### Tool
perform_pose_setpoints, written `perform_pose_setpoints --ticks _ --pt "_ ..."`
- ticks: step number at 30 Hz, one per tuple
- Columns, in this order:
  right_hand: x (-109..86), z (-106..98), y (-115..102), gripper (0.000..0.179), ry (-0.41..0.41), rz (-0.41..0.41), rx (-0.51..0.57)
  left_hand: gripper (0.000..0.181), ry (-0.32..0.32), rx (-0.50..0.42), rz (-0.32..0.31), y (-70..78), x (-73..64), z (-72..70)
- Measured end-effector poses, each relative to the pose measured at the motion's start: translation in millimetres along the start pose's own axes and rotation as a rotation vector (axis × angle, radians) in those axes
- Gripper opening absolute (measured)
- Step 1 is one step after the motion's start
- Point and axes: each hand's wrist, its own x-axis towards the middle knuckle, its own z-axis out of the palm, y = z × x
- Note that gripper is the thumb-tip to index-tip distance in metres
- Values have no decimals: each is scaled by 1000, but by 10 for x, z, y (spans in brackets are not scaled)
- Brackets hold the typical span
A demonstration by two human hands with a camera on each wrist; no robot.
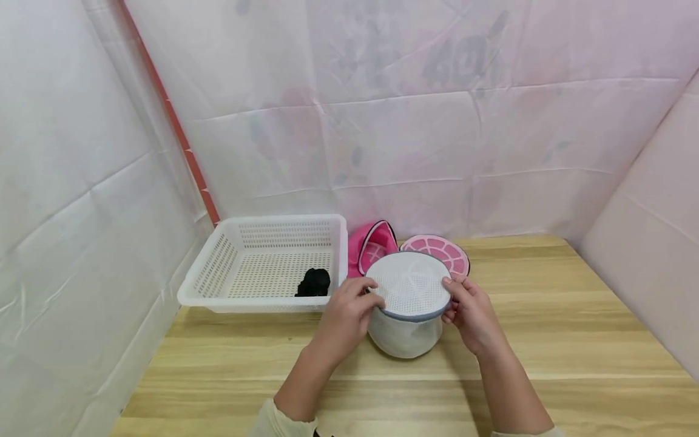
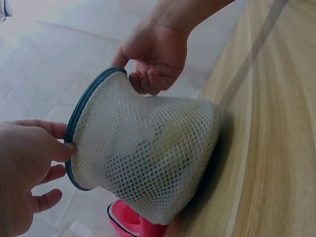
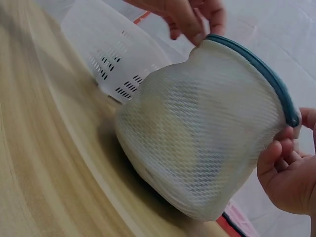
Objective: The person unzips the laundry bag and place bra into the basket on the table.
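A white mesh laundry bag with a flat round lid and a blue-grey zipper rim stands upright on the table. My left hand pinches the rim at its left side. On the opposite side, my right hand pinches the rim between thumb and fingers. Through the mesh of the bag something pale yellowish shows, too blurred to name. The zipper runs along the rim in the right wrist view, and its end lies by my right fingers. The lid looks closed from above.
Left of the bag is a white plastic basket with a crumpled black item inside. Behind the bag sits a pink bag beside a round pink-and-white panel. Pale sheeting hangs around the wooden table.
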Motion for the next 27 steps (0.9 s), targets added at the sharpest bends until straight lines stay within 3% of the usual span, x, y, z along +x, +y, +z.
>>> perform_pose_setpoints --ticks 4,8,11,18,22,27 --pt "-9 -2 -18 12 -88 -2 104 15 50 79 -130 -24 -5 -5" --pt "-26 17 -13 16 -172 -6 192 16 92 107 -179 -15 0 8" --pt "-45 74 -3 19 -177 -17 205 16 99 79 -143 31 8 16" --pt "-110 295 31 8 -74 -24 98 30 16 35 60 205 20 76" --pt "-129 367 39 11 -47 -48 58 36 -17 22 47 238 20 115" --pt "-156 371 42 10 -53 -47 14 30 -21 4 0 237 1 112"
